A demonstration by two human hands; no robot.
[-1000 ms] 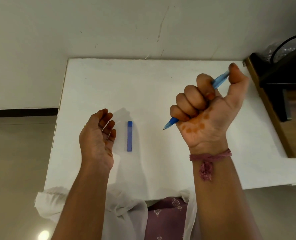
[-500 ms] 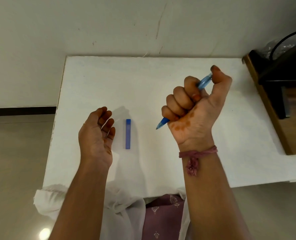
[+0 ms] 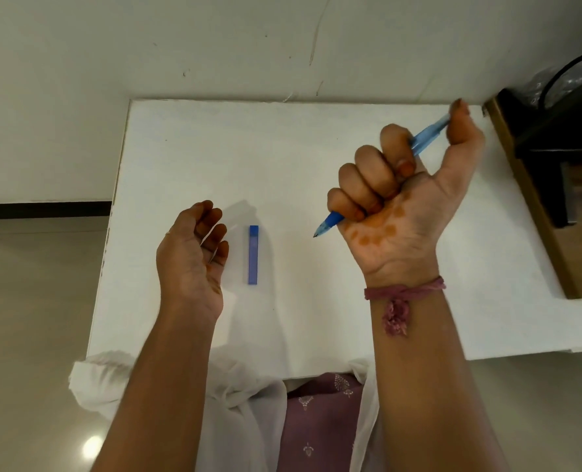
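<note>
Plainly, the main risk sits with the right hand (image 3: pixel 401 199). Its grip is a closed fist round the translucent blue plastic pen (image 3: pixel 430 133), which it holds up above the right half of the white matte bench (image 3: pixel 248 148). Four fingers curl over the barrel and the thumb caps the top end. The barrel is smooth, round and glossy, so a hard push from the thumb could slide it down through the fist. The darker blue tapered tip juts out below the little finger, pointing down and left, and might then jab the bench or snap whatever fine point it carries. A fist also gives poor control of the angle, so the pen could twist. The left hand (image 3: pixel 190 253) is palm-up, its grip slack and holding nothing, fingers loosely curled. Whether its back rests on the bench or hangs just above it is hard to tell from this angle. Just beside those fingers, but apart from them, lies the slim rectangular blue plastic case (image 3: pixel 253 254), flat and lengthwise towards the wall. It looks light and slick, so a careless sweep of the left hand could skate it across the smooth bench towards the near left edge. A frayed pink thread band (image 3: pixel 401 292) with a loose tassel circles the right wrist and could snag.
</note>
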